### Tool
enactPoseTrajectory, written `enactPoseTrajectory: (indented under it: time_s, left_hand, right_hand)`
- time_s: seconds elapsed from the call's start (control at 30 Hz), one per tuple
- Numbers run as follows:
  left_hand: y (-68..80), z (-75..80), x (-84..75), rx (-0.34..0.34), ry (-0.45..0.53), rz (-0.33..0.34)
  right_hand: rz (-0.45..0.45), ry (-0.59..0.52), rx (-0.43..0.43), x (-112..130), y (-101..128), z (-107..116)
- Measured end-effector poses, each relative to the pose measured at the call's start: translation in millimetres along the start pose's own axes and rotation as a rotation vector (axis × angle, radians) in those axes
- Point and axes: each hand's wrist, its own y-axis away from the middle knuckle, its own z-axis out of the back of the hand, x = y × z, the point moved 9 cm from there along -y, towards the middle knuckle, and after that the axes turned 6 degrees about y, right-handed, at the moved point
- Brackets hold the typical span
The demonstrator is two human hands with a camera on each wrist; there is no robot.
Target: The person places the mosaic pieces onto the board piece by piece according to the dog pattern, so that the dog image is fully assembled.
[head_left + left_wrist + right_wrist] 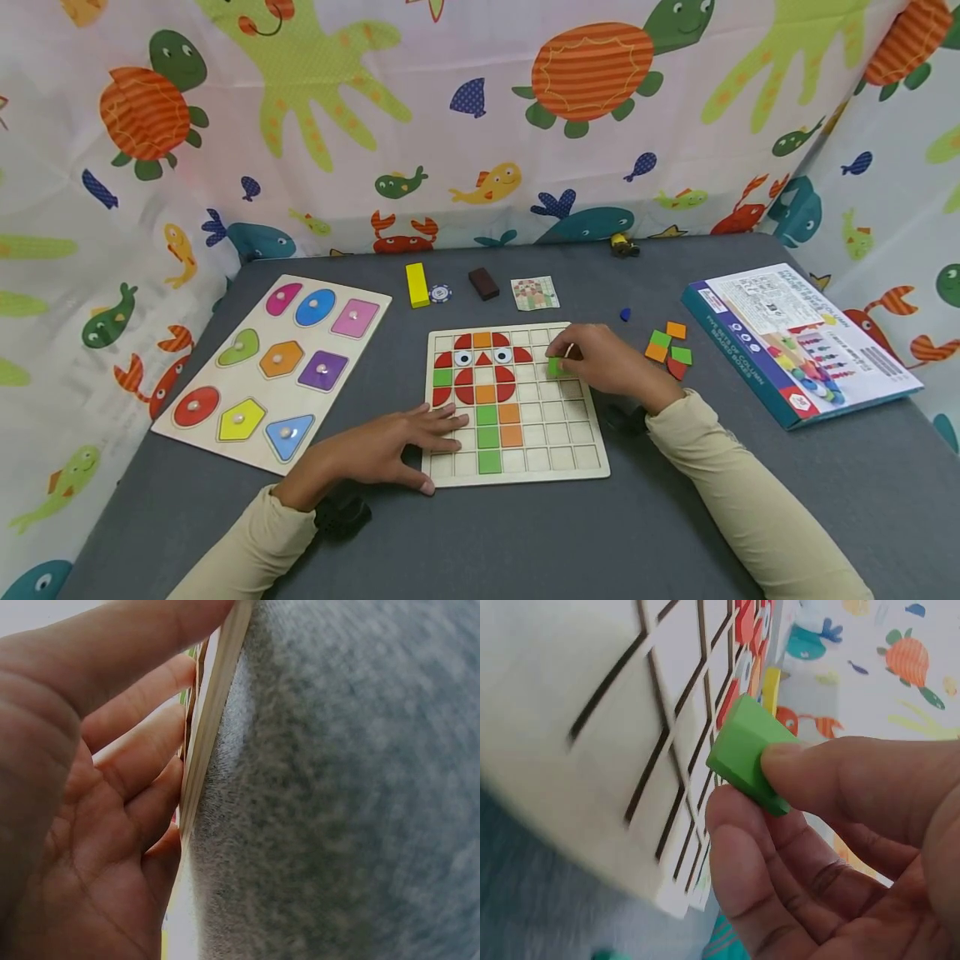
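A wooden grid board [555, 458] lies on the grey table, with red, orange, green and eye-printed tiles set in its cells. Over its upper right part, my right hand [600, 362] pinches a green square tile [746, 750] between thumb and fingers; the right wrist view has the tile tilted close to the grid. My left hand [405, 442] rests with spread, fairly straight fingers on the board's left edge, the thumb by the lower left corner. In the left wrist view, the fingertips [171, 724] touch the board's wooden side.
A shape puzzle board [255, 350] with knobbed pieces lies left. Behind the grid are a yellow block [417, 285], a poker chip [440, 293], a dark brown block [483, 283] and a picture card [535, 293]. Several loose tiles [660, 339] and a box [802, 342] sit right.
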Motion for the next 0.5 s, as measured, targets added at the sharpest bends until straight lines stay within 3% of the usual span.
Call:
enactPoseTrajectory:
  time_s: [0.5]
  left_hand:
    - [0.0,0.1,-1.3,0.01,-0.016,0.007]
  right_hand:
    - [0.093,-0.033,0.061,27,-32,-28]
